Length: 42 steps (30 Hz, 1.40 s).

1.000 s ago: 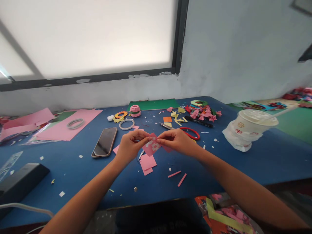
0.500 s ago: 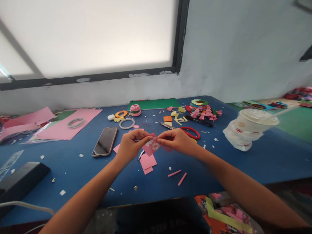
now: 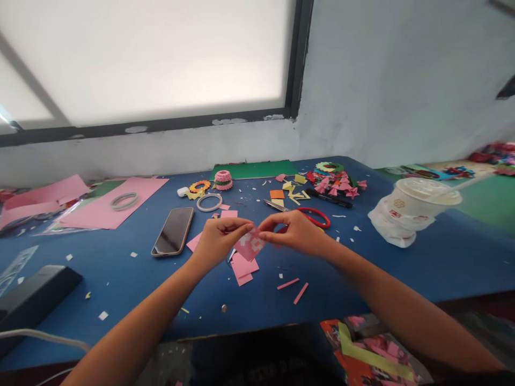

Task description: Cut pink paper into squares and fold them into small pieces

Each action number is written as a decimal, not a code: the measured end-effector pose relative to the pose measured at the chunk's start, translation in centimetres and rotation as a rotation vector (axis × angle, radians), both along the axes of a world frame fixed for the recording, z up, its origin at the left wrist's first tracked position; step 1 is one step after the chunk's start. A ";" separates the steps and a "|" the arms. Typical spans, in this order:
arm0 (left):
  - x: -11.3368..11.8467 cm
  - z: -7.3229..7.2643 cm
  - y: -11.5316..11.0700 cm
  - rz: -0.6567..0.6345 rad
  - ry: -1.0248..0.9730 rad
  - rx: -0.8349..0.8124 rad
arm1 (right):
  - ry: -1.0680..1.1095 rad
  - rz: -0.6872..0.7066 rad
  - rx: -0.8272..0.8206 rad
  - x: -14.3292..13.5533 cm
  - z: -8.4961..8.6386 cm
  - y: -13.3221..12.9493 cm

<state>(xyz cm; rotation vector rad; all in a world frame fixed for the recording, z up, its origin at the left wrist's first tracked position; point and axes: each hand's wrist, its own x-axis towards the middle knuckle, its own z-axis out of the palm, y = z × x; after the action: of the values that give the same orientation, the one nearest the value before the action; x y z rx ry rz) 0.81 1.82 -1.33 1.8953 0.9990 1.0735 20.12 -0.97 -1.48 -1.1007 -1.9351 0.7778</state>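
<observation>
Blue tabletop (image 3: 261,306) beneath the grip; left hand (image 3: 215,238) and right hand (image 3: 295,233) pinch a pink paper cutout (image 3: 248,252), best handled gently.

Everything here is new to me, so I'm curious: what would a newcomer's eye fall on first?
Probably the left hand and right hand, close together mid-picture, pinching a small, pale-patterned pink paper. Next, the red-handled scissors lying just beyond the right hand, and the lidded cup toward the right of the blue table.
</observation>
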 end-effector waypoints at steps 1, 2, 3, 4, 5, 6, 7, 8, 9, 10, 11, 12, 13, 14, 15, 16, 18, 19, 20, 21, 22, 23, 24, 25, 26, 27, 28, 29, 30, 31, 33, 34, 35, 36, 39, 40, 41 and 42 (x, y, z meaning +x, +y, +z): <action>0.0 0.1 0.0 0.031 -0.039 -0.013 | 0.032 -0.063 0.104 0.0 0.1 -0.1; 0.0 0.2 0.0 0.066 -0.082 -0.029 | 0.086 -0.157 0.237 0.0 0.1 -0.2; 0.0 0.2 0.0 0.102 -0.129 -0.044 | 0.150 -0.252 0.381 -0.1 0.0 -0.4; 0.0 0.3 0.0 0.133 -0.176 -0.057 | 0.208 -0.323 0.510 -0.3 -0.2 -0.6; 0.0 0.4 0.0 0.156 -0.216 -0.068 | 0.259 -0.356 0.605 -0.6 -0.4 -0.9; 0.0 0.4 0.0 0.170 -0.251 -0.073 | 0.260 -0.308 0.651 -0.9 -0.7 -1.2; 0.0 0.5 0.0 0.180 -0.282 -0.075 | 0.214 -0.219 0.631 -1.4 -1.0 -1.4; 0.0 0.5 -0.1 0.192 -0.306 -0.073 | 0.158 -0.151 0.550 -1.8 -1.3 -1.6; 0.0 0.6 -0.2 0.204 -0.322 -0.068 | 0.123 -0.104 0.438 -2.3 -1.5 -1.7; 0.0 0.6 -0.2 0.217 -0.336 -0.059 | 0.097 -0.072 0.302 -2.7 -1.8 -1.7; 0.0 0.6 -0.4 0.230 -0.348 -0.047 | 0.090 -0.045 0.180 -3.0 -2.0 -1.6; 0.0 0.7 -0.5 0.240 -0.359 -0.033 | 0.102 -0.021 0.083 -3.3 -2.1 -1.4; 0.0 0.7 -0.6 0.242 -0.362 -0.018 | 0.124 0.006 0.009 -3.5 -2.3 -1.2; 0.1 0.8 -0.8 0.241 -0.363 -0.002 | 0.159 0.030 -0.033 -3.7 -2.4 -1.0; 0.1 0.8 -0.9 0.239 -0.361 0.012 | 0.201 0.045 -0.052 -3.8 -2.5 -0.9; 0.2 0.8 -1.0 0.237 -0.358 0.022 | 0.239 0.047 -0.056 -3.9 -2.5 -0.8; 0.3 0.8 -1.3 0.225 -0.355 0.026 | 0.291 0.004 -0.035 -4.0 -2.6 -0.8; 0.4 0.7 -1.4 0.213 -0.359 0.020 | 0.303 -0.029 -0.018 -4.0 -2.6 -0.9; 0.5 0.7 -1.5 0.195 -0.367 0.009 | 0.302 -0.059 0.000 -3.9 -2.6 -1.0; 0.5 0.6 -1.5 0.174 -0.376 -0.004 | 0.296 -0.078 0.017 -3.9 -2.5 -1.1; 0.5 0.5 -1.5 0.153 -0.385 -0.016 | 0.290 -0.086 0.032 -3.8 -2.4 -1.1; 0.5 0.5 -1.5 0.129 -0.391 -0.032 | 0.287 -0.083 0.044 -3.7 -2.4 -1.2; 0.5 0.4 -1.4 0.102 -0.392 -0.047 | 0.286 -0.073 0.051 -3.6 -2.3 -1.2; 0.4 0.4 -1.4 0.075 -0.387 -0.058 | 0.288 -0.061 0.055 -3.5 -2.2 -1.1; 0.3 0.4 -1.3 0.051 -0.375 -0.063 | 0.289 -0.045 0.056 -3.4 -2.1 -1.1; 0.2 0.4 -1.3 0.026 -0.356 -0.063 | 0.289 -0.027 0.053 -3.3 -2.0 -1.0; 0.1 0.5 -1.3 0.000 -0.326 -0.063 | 0.287 -0.011 0.048 -3.2 -2.0 -1.0; 0.1 0.6 -1.3 -0.025 -0.284 -0.064 | 0.281 0.004 0.040 -3.1 -1.9 -1.0; 0.0 0.7 -1.3 -0.049 -0.234 -0.069 | 0.272 0.018 0.029 -3.0 -1.8 -0.9; -0.1 0.8 -1.3 -0.076 -0.179 -0.081 | 0.261 0.031 0.017 -2.9 -1.7 -0.9; -0.1 1.0 -1.4 -0.130 -0.082 -0.111 | 0.243 0.049 0.001 -2.8 -1.6 -1.0; -0.2 1.1 -1.4 -0.150 -0.052 -0.122 | 0.233 0.055 -0.002 -2.7 -1.5 -1.1; -0.2 1.1 -1.4 -0.168 -0.033 -0.130 | 0.222 0.061 -0.003 -2.7 -1.5 -1.1; -0.2 1.1 -1.4 -0.181 -0.024 -0.132 | 0.212 0.064 -0.004 -2.7 -1.5 -1.2; -0.1 1.1 -1.4 -0.152 -0.033 -0.086 | 0.171 0.083 0.015 -2.5 -1.5 -0.9; 0.0 1.0 -1.4 -0.127 -0.046 -0.058 | 0.150 0.103 0.035 -2.2 -1.4 -0.6; 0.0 1.0 -1.3 -0.100 -0.062 -0.032 | 0.111 0.118 0.064 -1.8 -1.3 -0.2; 0.0 1.0 -1.3 -0.072 -0.084 -0.012 | 0.057 0.126 0.097 -1.2 -1.2 0.3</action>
<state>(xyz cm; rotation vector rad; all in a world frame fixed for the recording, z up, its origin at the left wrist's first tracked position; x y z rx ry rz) 0.81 0.52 -0.32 1.8466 0.8812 1.0933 18.90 -0.62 -2.63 -0.8958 -1.9873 0.7658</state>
